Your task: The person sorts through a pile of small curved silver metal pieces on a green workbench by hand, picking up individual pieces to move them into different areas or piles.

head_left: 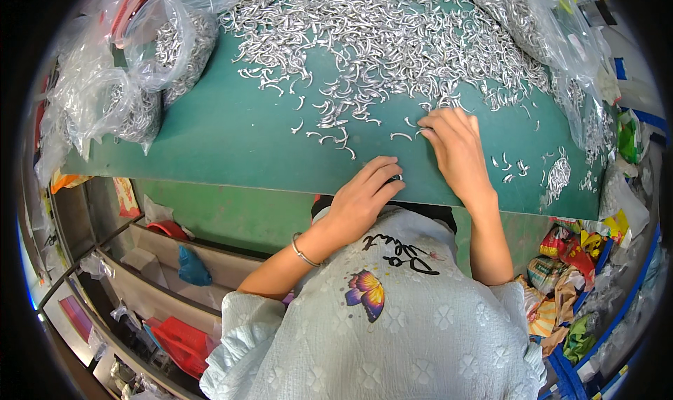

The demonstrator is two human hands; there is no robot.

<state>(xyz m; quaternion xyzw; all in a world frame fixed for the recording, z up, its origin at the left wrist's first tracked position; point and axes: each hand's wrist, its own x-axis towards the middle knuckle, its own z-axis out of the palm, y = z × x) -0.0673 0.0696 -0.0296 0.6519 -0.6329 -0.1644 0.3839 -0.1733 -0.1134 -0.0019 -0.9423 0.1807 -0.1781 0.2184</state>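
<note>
A wide heap of small curved silver metal pieces (392, 42) covers the far part of the green tabletop (245, 144), with loose ones straggling toward me. My right hand (457, 147) is at the near fringe of the heap, fingers bent and drawn together. A curved metal piece (421, 131) shows at its thumb and fingertips. Close to the table's front edge, my left hand (366, 193) has its fingers curled in. Something small and dark shows between thumb and fingers, too hidden to name. Between the hands lies a single curved piece (401, 136).
Clear plastic bags (186, 46) of the same pieces stand at the left, another bag (554, 42) at the far right. A small separate pile (558, 178) lies right of my right arm. Below left are a shelf and a red basket (184, 345); crumpled packaging (554, 281) fills the lower right.
</note>
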